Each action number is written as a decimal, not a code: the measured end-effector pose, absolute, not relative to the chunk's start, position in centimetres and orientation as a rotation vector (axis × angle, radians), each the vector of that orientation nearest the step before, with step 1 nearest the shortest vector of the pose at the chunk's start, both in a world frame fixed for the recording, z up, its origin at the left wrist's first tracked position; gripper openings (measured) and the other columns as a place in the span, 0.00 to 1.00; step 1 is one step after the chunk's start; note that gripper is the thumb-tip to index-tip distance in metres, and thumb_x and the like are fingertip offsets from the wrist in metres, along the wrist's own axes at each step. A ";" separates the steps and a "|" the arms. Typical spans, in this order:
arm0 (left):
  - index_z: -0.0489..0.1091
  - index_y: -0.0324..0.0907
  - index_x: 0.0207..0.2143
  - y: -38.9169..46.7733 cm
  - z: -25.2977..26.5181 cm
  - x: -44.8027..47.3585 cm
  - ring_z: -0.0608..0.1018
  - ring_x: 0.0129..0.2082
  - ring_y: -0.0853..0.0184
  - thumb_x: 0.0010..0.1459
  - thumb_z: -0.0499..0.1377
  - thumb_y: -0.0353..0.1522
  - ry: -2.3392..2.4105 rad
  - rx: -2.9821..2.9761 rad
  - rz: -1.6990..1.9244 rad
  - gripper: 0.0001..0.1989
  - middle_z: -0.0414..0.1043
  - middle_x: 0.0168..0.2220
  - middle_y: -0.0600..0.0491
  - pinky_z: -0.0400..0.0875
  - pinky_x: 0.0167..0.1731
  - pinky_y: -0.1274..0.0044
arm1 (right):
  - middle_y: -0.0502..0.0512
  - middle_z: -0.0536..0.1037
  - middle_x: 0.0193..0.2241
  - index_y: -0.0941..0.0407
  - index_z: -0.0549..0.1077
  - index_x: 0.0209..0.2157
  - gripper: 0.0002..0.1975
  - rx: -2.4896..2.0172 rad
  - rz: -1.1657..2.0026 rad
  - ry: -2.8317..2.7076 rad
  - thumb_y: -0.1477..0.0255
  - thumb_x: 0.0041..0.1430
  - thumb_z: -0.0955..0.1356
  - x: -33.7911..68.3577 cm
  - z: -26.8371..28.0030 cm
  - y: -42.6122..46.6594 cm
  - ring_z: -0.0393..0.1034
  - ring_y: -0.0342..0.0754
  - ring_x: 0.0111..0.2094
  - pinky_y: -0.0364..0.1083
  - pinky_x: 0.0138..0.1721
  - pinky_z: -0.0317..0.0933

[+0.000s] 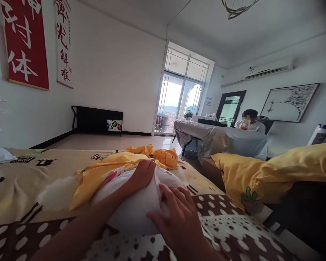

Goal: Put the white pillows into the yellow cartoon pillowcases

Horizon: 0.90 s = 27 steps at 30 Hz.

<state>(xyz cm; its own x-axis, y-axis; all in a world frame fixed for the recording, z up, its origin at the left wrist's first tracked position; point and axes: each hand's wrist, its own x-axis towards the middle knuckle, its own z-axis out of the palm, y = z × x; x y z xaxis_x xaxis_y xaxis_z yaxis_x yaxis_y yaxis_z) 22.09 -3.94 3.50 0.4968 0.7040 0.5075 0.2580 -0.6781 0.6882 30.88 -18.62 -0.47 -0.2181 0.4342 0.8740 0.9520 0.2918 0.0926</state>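
The white pillow (135,206) is pinned on the bed (21,185): the left hand (142,174) is closed over its far end where the yellow pillowcase (105,174) is bunched, while the right hand (176,214) is pressed flat, fingers spread, on its near side. Beyond the patterned bedspread, a second yellow pillow (274,170), a covered surface (214,139) with a seated person (250,121), balcony doors (179,98) and red wall scrolls (25,43) are seen.

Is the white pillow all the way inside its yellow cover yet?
Not yet. The yellow pillowcase lies bunched at the far end of the white pillow, most of which is bare. The left hand grips the pillow's far end and the right hand presses its near side. Pulling the cover over it remains.
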 end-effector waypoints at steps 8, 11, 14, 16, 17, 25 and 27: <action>0.52 0.43 0.18 -1.3 0.4 22.9 0.64 0.24 0.68 0.55 0.45 0.31 0.874 2.410 1.037 0.13 0.58 0.19 0.55 0.57 0.31 0.74 | 0.61 0.78 0.28 0.59 0.72 0.31 0.19 -1.754 -0.474 -1.956 0.57 0.46 0.73 31.5 -6.2 -13.7 0.72 0.58 0.34 0.53 0.43 0.60; 0.57 0.43 0.18 -0.2 -3.9 23.2 0.68 0.24 0.66 0.54 0.46 0.29 0.931 2.472 0.909 0.12 0.58 0.18 0.55 0.59 0.31 0.74 | 0.63 0.77 0.26 0.62 0.74 0.30 0.17 -1.946 -0.318 -2.128 0.65 0.40 0.75 31.5 -11.5 -12.5 0.71 0.58 0.31 0.53 0.40 0.61; 0.58 0.42 0.18 0.6 -6.4 23.9 0.68 0.23 0.66 0.55 0.46 0.30 0.961 2.481 0.851 0.13 0.58 0.18 0.54 0.57 0.30 0.74 | 0.62 0.76 0.25 0.63 0.74 0.31 0.13 -1.936 -0.335 -2.120 0.71 0.41 0.73 32.0 -15.2 -12.7 0.70 0.56 0.29 0.53 0.39 0.61; 0.55 0.43 0.18 1.1 -6.7 24.4 0.65 0.22 0.67 0.55 0.46 0.30 0.977 2.461 0.858 0.13 0.57 0.17 0.55 0.54 0.28 0.74 | 0.60 0.76 0.26 0.61 0.72 0.33 0.12 -1.814 -0.354 -2.024 0.72 0.44 0.70 32.7 -16.0 -13.4 0.69 0.56 0.31 0.51 0.38 0.62; 0.53 0.43 0.17 1.2 -6.5 24.6 0.63 0.22 0.68 0.55 0.46 0.29 0.982 2.445 0.872 0.13 0.56 0.17 0.55 0.52 0.28 0.74 | 0.59 0.75 0.26 0.60 0.71 0.34 0.11 -1.728 -0.371 -1.968 0.72 0.46 0.69 33.0 -16.0 -13.8 0.69 0.55 0.32 0.50 0.37 0.62; 0.49 0.42 0.13 -3.4 2.0 23.3 0.55 0.21 0.71 0.52 0.49 0.27 0.804 2.187 1.103 0.16 0.51 0.15 0.58 0.46 0.27 0.74 | 0.47 0.63 0.17 0.55 0.58 0.24 0.12 -1.127 -0.613 -1.928 0.82 0.58 0.59 34.1 -6.6 -19.5 0.58 0.43 0.23 0.45 0.32 0.57; 0.48 0.42 0.13 -5.0 5.5 23.4 0.54 0.20 0.72 0.52 0.49 0.28 0.795 1.997 1.156 0.17 0.47 0.14 0.59 0.46 0.25 0.75 | 0.46 0.62 0.17 0.55 0.59 0.24 0.11 -1.079 -0.664 -1.962 0.82 0.58 0.59 34.2 -1.7 -21.7 0.56 0.42 0.22 0.46 0.33 0.58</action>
<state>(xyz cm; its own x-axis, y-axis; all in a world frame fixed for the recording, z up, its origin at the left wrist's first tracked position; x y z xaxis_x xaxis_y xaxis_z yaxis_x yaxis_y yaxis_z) 23.37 -5.05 5.50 0.4170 0.7760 0.4732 0.1649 -0.5766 0.8002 34.17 -21.69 -1.67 -0.3311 0.4515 0.8285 0.8621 0.5018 0.0711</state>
